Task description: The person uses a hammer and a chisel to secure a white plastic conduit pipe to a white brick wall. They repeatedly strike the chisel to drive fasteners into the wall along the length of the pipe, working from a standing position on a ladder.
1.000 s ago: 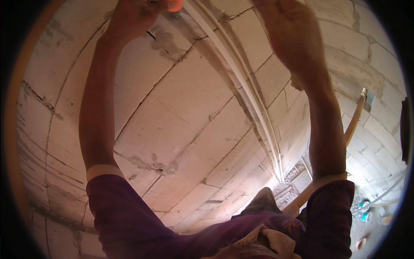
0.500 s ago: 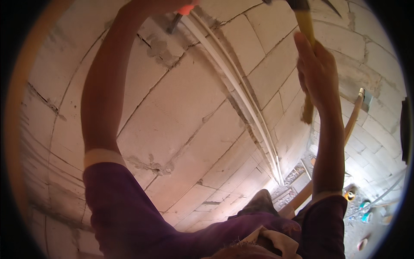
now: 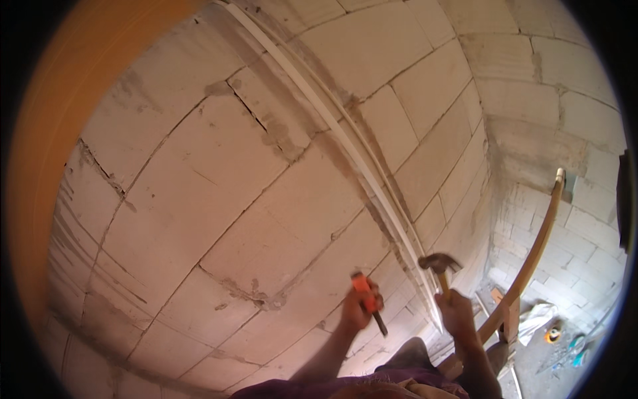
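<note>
- Low against the block wall (image 3: 219,199), seen from the head camera, both hands work close together near the bottom of the picture, a little apart from each other.
- Left hand (image 3: 357,307) is wrapped tight round a chisel (image 3: 368,302) with a bright orange grip; its dark steel shaft pokes down and to the right out of the fist, close to the wall.
- Right hand (image 3: 457,312) is clenched on the wooden handle of a claw hammer (image 3: 439,265), whose dark metal head stands upright above the fist, just beside the chase.
- That wall is built of pale, chalky blocks with rough grey mortar joints, chipped and smeared in places.
- Down the wall runs a long shallow chase (image 3: 345,133), cut into the blocks, with a thin white conduit (image 3: 372,179) lying in it from the upper left to just beside the hammer.
- Purple sleeves (image 3: 372,387) show at the lower edge.
- To the right a curved wooden pole (image 3: 535,253) leans near the corner.
- On the floor beyond lie a crumpled white bag (image 3: 538,316) and a small orange and blue clutter, too small to tell apart.
</note>
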